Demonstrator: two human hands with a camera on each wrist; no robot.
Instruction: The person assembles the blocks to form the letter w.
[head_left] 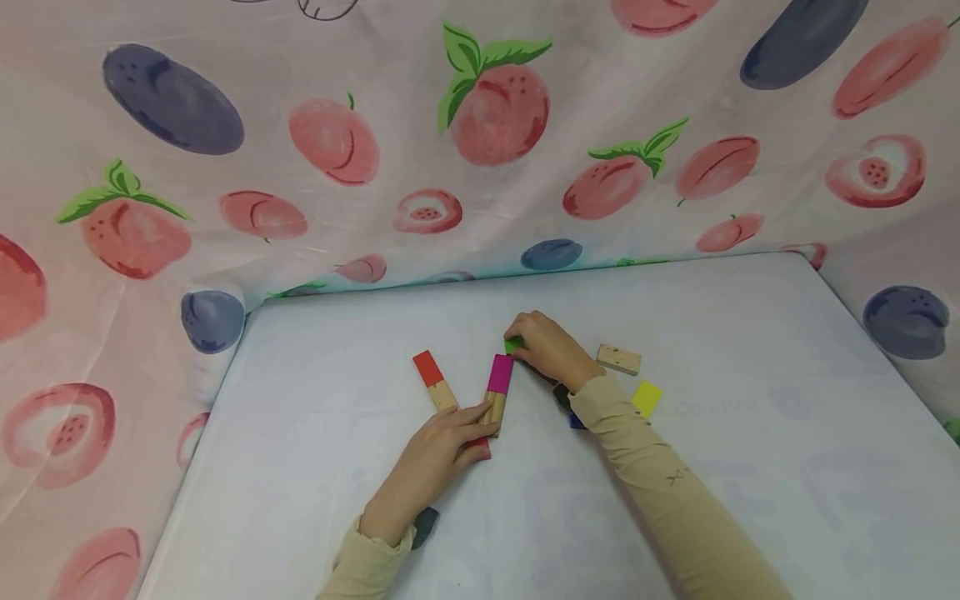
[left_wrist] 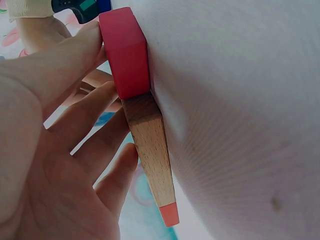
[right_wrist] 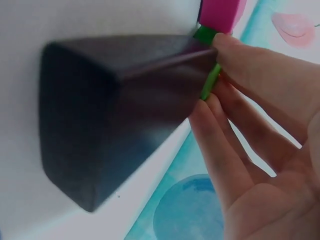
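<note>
My left hand (head_left: pixel 431 458) lies over a row of blocks, its fingers stretched along a plain wooden block (left_wrist: pixel 151 155) and its thumb by a red block (left_wrist: pixel 129 60). An orange-red block (head_left: pixel 427 367) stands at that row's far end. Beside it, a magenta block (head_left: pixel 500 373) continues a second slanting row from a wooden block (head_left: pixel 492 414) under my left fingertips. My right hand (head_left: pixel 553 346) pinches a green block (head_left: pixel 513 343) between thumb and fingers, right at the magenta block's far end. A dark block (right_wrist: pixel 125 115) extends from the green one toward my right wrist.
To the right of my right hand lie a plain wooden block (head_left: pixel 618 359) and a yellow block (head_left: pixel 647 398). A blue block (head_left: pixel 577 422) shows partly beneath the right sleeve. The white table (head_left: pixel 300 417) meets a fruit-patterned cloth (head_left: pixel 337 233) at its back edge.
</note>
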